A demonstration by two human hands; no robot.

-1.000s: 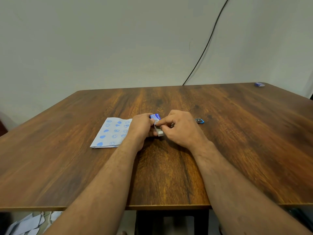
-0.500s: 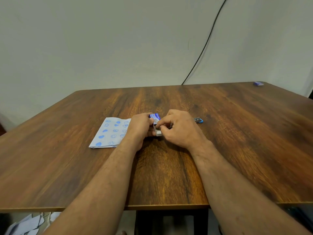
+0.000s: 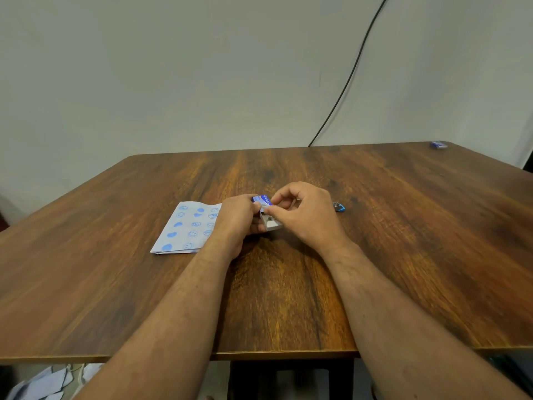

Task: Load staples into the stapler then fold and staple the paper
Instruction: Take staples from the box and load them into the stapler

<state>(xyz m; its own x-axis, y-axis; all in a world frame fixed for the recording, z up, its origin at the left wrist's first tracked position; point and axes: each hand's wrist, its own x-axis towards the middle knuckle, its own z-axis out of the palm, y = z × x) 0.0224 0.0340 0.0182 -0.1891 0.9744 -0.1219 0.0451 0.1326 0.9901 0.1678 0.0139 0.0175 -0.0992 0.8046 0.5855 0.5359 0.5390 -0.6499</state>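
Observation:
At the middle of the wooden table (image 3: 288, 284) my left hand (image 3: 236, 217) grips a small blue staple box (image 3: 263, 200) whose grey inner tray (image 3: 272, 223) is slid out toward me. My right hand (image 3: 305, 215) pinches at the tray's top with thumb and forefinger; what is between the fingertips is too small to tell. A small blue stapler (image 3: 339, 207) lies on the table just right of my right hand, partly hidden by it. A folded white paper with blue smiley and heart prints (image 3: 187, 229) lies flat left of my left hand, its right edge under that hand.
A second small blue box (image 3: 439, 144) sits at the table's far right corner. A black cable (image 3: 346, 82) runs down the wall behind the table. Scraps of paper (image 3: 43, 382) lie on the floor at lower left.
My right hand has lifted slightly from the box, and the grey tray shows further out than before. The left hand, the paper and the stapler have stayed in place.

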